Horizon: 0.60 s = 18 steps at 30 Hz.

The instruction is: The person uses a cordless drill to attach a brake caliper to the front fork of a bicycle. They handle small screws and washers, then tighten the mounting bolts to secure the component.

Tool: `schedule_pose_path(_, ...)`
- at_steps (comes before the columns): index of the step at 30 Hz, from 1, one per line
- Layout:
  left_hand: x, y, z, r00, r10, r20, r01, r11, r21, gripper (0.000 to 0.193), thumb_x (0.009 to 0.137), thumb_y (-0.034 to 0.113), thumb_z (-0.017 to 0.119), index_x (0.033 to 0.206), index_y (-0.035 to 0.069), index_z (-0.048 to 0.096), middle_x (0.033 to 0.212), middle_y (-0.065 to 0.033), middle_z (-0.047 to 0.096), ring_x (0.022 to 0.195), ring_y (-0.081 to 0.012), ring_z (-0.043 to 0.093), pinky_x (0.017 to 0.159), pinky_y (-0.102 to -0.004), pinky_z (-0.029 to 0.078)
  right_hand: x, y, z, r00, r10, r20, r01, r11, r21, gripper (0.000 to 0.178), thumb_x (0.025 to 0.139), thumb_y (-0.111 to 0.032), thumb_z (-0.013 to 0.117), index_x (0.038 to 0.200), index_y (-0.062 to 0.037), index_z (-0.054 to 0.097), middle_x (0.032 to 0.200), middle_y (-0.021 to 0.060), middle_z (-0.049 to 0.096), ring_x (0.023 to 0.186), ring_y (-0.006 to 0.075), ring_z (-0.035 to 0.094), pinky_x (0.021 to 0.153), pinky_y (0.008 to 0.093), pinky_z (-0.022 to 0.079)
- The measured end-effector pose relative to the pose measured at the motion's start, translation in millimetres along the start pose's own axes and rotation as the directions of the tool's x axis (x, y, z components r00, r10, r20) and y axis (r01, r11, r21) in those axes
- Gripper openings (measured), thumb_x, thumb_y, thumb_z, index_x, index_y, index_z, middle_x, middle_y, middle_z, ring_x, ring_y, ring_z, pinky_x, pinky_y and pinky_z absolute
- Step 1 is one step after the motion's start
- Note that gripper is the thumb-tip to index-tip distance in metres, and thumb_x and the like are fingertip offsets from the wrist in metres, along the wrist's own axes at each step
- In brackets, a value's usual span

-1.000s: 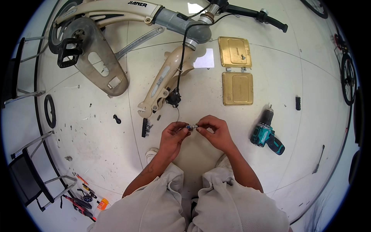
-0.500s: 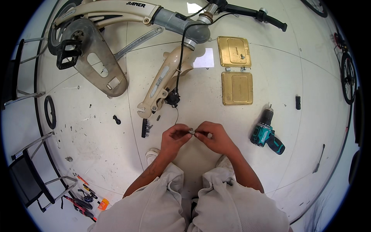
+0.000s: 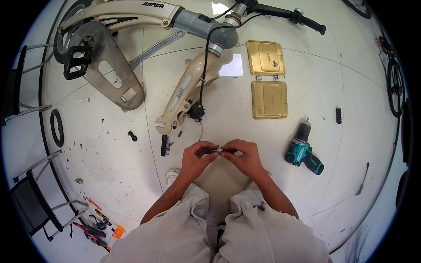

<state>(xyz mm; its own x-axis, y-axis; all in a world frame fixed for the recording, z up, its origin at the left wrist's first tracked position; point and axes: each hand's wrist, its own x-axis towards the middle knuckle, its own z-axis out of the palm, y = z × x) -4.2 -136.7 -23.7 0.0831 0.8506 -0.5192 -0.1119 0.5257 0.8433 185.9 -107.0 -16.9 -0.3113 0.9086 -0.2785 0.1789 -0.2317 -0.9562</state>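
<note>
Between my two hands is a small metal fitting [image 3: 219,150], too small to name more closely. The thumb and fingertips of my left hand [image 3: 196,157] pinch its left end, where a bit of blue shows. From the right, my right hand [image 3: 244,158] pinches the other end. Both hands are over the floor between my knees. Beyond them lies a beige bicycle fork [image 3: 187,90] with a black brake part [image 3: 195,113] near its end, from which a thin cable [image 3: 201,130] hangs. A black bit holder [image 3: 164,145] rests left of my left hand.
A teal cordless drill [image 3: 298,151] lies to the right, below two gold metal cases [image 3: 269,100]. The bicycle frame [image 3: 127,16] and grey chain guard [image 3: 107,83] fill the upper left. Chairs [image 3: 33,199] and scattered tools [image 3: 94,232] line the left edge.
My fingertips have shifted slightly apart around the metal fitting, so more of it shows, with a blue spot at its left. The things on the floor have not moved.
</note>
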Motion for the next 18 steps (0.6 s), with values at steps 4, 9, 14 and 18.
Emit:
schedule_pose_path(4, -1, 4, -2, 0.991, 0.134, 0.027, -0.135, 0.943, 0.304, 0.026, 0.074, -0.006, 0.071, 0.099, -0.001, 0.064, 0.096, -0.0082, 0.065, 0.087, -0.0147, 0.063, 0.079, -0.0271, 0.051, 0, 0, 4, 0.998, 0.058, 0.030, -0.062, 0.990, 0.125, 0.016, 0.078, -0.003, 0.073, 0.092, 0.0009, 0.068, 0.089, 0.0092, 0.069, 0.075, 0.0151, 0.066, 0.069, 0.0260, 0.053)
schedule_pose_path(9, -5, 12, 6, 0.963, 0.270, 0.004, -0.236, 0.837, 0.494, 0.030, 0.072, -0.003, 0.072, 0.101, 0.001, 0.066, 0.098, -0.0093, 0.066, 0.083, -0.0155, 0.063, 0.074, -0.0275, 0.051, 3, -6, 9, 0.997, 0.076, 0.033, -0.080, 0.990, 0.118, 0.017, 0.079, -0.003, 0.072, 0.095, 0.0009, 0.068, 0.089, 0.0094, 0.069, 0.076, 0.0151, 0.067, 0.068, 0.0269, 0.053)
schedule_pose_path(14, -4, 15, 16, 0.906, 0.424, -0.006, -0.321, 0.695, 0.644, 0.034, 0.074, -0.002, 0.070, 0.107, 0.005, 0.064, 0.100, -0.0118, 0.067, 0.089, -0.0265, 0.065, 0.075, -0.0331, 0.052, 4, 8, 13, 0.991, -0.023, -0.130, 0.025, 1.000, 0.013, 0.020, 0.076, 0.000, 0.072, 0.095, 0.0004, 0.067, 0.087, 0.0102, 0.068, 0.073, 0.0171, 0.066, 0.067, 0.0269, 0.053)
schedule_pose_path(18, -11, 26, 12, 0.805, 0.594, 0.016, -0.415, 0.542, 0.731, 0.029, 0.075, -0.003, 0.069, 0.104, 0.002, 0.064, 0.098, -0.0127, 0.066, 0.087, -0.0257, 0.064, 0.075, -0.0325, 0.052, 25, 18, -9, 0.905, -0.290, -0.311, 0.182, 0.926, -0.332, 0.022, 0.074, 0.002, 0.072, 0.095, -0.0020, 0.068, 0.087, 0.0093, 0.065, 0.076, 0.0217, 0.063, 0.067, 0.0307, 0.052)
